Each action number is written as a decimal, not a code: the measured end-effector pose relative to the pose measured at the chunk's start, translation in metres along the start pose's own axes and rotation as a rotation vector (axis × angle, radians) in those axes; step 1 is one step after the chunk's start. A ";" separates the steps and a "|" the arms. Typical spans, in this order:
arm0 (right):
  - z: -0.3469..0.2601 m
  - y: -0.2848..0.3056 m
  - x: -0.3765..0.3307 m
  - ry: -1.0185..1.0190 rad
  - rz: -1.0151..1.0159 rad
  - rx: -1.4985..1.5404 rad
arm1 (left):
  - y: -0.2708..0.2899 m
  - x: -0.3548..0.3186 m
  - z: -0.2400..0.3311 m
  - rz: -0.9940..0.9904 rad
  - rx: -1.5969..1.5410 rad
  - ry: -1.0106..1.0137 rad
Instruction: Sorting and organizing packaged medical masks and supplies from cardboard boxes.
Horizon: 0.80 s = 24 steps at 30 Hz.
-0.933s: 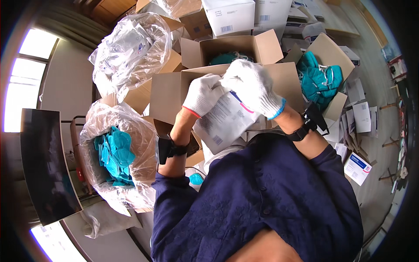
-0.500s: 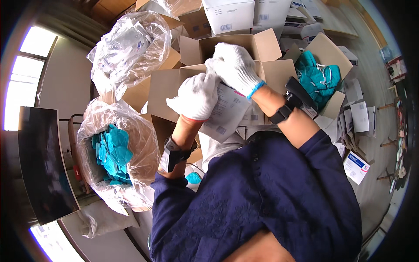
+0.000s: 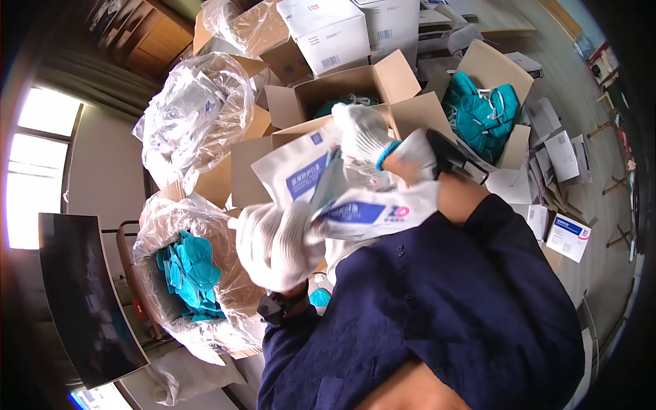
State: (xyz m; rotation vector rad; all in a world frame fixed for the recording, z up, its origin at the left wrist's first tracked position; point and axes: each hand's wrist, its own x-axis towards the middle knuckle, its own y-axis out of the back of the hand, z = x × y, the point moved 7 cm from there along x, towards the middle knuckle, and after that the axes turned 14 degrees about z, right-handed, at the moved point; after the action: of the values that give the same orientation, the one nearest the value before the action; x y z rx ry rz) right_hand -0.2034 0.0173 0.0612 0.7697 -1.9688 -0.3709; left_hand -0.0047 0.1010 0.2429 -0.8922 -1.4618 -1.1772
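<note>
My left hand (image 3: 279, 247), in a white knit glove, is closed on printed white-and-blue pouches (image 3: 376, 213). One pouch part stands up past the glove and another stretches right across my front; whether they are separate pouches I cannot tell. My right hand (image 3: 363, 133), in a white glove with a blue cuff, is raised by the upper end of the pouches, near an open carton (image 3: 342, 82). Its fingers look curled, and what they hold, if anything, is hidden. Teal folded masks (image 3: 348, 100) show inside that carton, just beyond the right hand.
At left stands a plastic-lined box (image 3: 147, 239) with teal masks (image 3: 191, 266). Above it, a clear bag (image 3: 198, 109) holds white pouches. Another open carton (image 3: 488, 61) with teal masks is at right. White boxes (image 3: 324, 34) stack behind; flattened cartons lie on the right floor.
My hands have moved apart, the left down toward my body. The pouch's plain printed side faced up before; blue-labelled faces now show, spread and blurred. The view has shifted slightly.
</note>
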 end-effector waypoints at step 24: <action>-0.013 0.051 0.014 -0.259 -0.261 0.485 | -0.111 -0.087 -0.068 -0.407 -0.130 0.421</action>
State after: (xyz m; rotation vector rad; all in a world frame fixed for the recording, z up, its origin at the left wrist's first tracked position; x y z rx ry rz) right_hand -0.2157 0.0475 0.1049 1.3530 -2.2388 -0.1461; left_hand -0.0741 0.0114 0.1345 -0.3966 -1.2566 -1.6612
